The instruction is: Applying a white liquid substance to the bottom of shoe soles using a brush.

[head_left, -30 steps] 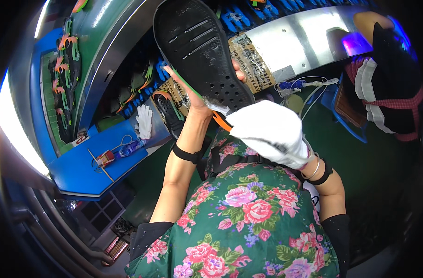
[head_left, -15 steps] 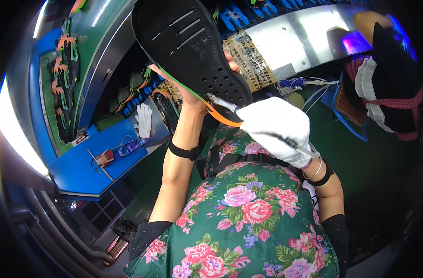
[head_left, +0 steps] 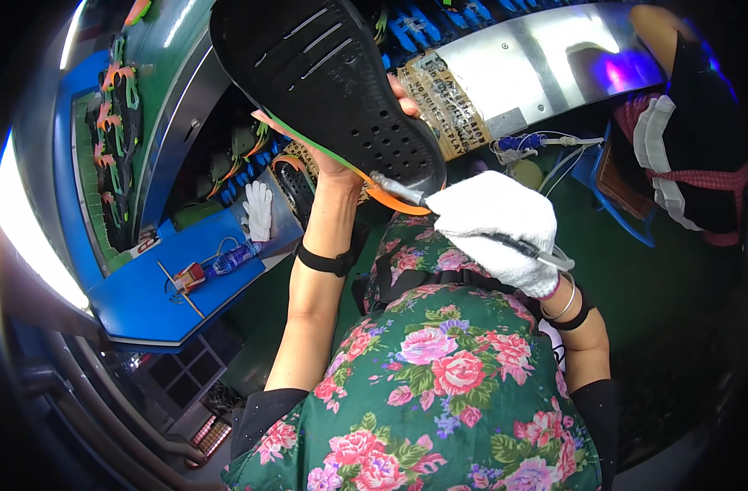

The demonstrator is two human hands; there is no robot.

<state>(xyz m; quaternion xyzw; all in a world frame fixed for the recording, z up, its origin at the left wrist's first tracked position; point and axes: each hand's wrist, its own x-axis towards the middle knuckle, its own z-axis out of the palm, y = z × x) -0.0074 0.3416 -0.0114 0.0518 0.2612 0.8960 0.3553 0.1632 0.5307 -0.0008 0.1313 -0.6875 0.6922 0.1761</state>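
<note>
A large black shoe sole [head_left: 316, 90] with rows of holes at its near end fills the upper middle, tilted, with slots farther up. Green and orange strips [head_left: 394, 203] run along its left and near edge. My bare left hand [head_left: 331, 159] grips the sole from beneath; its fingertips show at the right edge and its palm lies at the left. In a white knit glove, my right hand [head_left: 497, 225] closes round a slim brush [head_left: 406, 193] with a metal front part. The brush tip lies at the sole's near left edge, by the orange strip.
To the left, a blue table [head_left: 177, 286] bears a white glove [head_left: 257, 211], a blue bottle [head_left: 230, 259] and a red container [head_left: 191, 277]. A metal-edged conveyor [head_left: 546, 61] curves behind; another person [head_left: 693, 139] sits far right, by a blue chair [head_left: 628, 221].
The sole has shifted slightly to the left and up. My right hand has moved a little to the right, and more of the brush's metal front part shows.
</note>
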